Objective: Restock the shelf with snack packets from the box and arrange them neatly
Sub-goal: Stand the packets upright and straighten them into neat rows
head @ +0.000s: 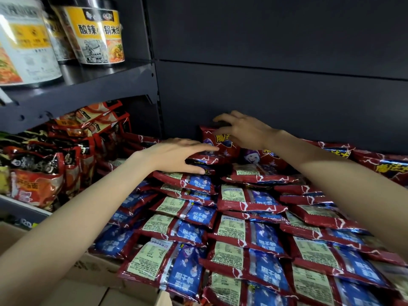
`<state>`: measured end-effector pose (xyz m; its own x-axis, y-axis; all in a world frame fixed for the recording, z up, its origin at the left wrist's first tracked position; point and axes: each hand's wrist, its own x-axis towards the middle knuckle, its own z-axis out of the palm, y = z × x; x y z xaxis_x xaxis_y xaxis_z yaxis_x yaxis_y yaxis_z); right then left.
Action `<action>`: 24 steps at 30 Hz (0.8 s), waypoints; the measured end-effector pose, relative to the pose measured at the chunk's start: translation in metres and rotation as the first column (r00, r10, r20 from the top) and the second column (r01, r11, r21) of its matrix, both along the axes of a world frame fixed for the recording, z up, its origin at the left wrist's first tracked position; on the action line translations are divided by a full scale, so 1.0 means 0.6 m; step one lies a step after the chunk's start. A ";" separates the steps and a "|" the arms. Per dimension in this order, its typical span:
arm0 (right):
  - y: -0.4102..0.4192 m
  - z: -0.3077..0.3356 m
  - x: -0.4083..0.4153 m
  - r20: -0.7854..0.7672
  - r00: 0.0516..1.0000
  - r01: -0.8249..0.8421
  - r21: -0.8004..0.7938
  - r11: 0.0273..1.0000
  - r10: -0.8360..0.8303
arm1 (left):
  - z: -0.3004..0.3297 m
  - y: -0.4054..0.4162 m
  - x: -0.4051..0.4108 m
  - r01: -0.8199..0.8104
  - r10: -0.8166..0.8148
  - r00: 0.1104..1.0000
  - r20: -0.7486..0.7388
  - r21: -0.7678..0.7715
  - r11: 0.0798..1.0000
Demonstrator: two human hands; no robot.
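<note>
Right hand (pixel 244 130): fingers curled over the top edge of an upright red snack packet (pixel 217 141) at the back of the shelf, gripping it; left hand (pixel 176 155): fingers straight and together, palm down, resting flat on a stack of red packets (pixel 198 161) just left of that one, the two hands close but not touching. Below and between both forearms: rows of red-and-blue snack packets (pixel 247 235) laid overlapping, backs up. Left of the left arm: red noodle bags (pixel 37 173), instant-noodle tubs (pixel 97 34) on the shelf above, cardboard box (pixel 92 281) beneath the forearm.
</note>
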<state>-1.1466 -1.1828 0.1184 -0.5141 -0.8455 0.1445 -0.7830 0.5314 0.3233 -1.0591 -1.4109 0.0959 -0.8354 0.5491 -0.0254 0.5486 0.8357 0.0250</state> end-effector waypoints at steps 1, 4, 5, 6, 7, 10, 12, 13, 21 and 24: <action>-0.005 0.003 0.001 0.010 0.999 -0.034 -0.081 0.996 0.035 | 0.010 -0.003 0.010 0.003 -0.002 0.999 -0.035 0.023 1.000; -0.047 0.019 0.021 0.094 0.986 -0.114 -0.223 0.968 0.138 | 0.025 -0.039 0.036 0.033 0.005 0.962 -0.272 0.136 0.990; -0.069 0.020 0.028 0.151 0.974 -0.127 -0.263 0.956 0.171 | 0.024 -0.058 0.043 0.053 0.012 0.933 -0.361 0.170 0.984; -0.091 0.020 0.035 0.210 0.955 -0.141 -0.293 0.946 0.207 | 0.021 -0.079 0.049 0.067 0.028 0.901 -0.433 0.203 0.977; -0.115 0.019 0.038 0.274 0.936 -0.128 -0.318 0.939 0.221 | 0.015 -0.101 0.053 0.075 0.051 0.867 -0.495 0.231 0.970; -0.184 0.012 0.039 0.448 0.868 -0.053 -0.344 0.937 0.213 | -0.004 -0.152 0.066 0.057 0.148 0.790 -0.595 0.311 0.949; -0.221 0.007 0.035 0.561 0.812 0.018 -0.294 0.956 0.158 | -0.013 -0.179 0.068 0.009 0.205 0.800 -0.564 0.352 0.936; -0.236 0.003 0.033 0.609 0.784 0.051 -0.255 0.966 0.120 | -0.016 -0.188 0.068 -0.026 0.224 0.817 -0.531 0.354 0.935; -0.237 0.004 -0.005 0.259 0.965 0.039 -0.304 0.952 0.043 | -0.029 -0.199 0.035 -0.145 0.207 0.914 -0.348 0.195 0.970; -0.217 0.005 -0.022 0.063 0.998 0.034 -0.256 0.966 -0.018 | -0.027 -0.192 0.013 -0.157 0.167 0.957 -0.236 0.063 0.986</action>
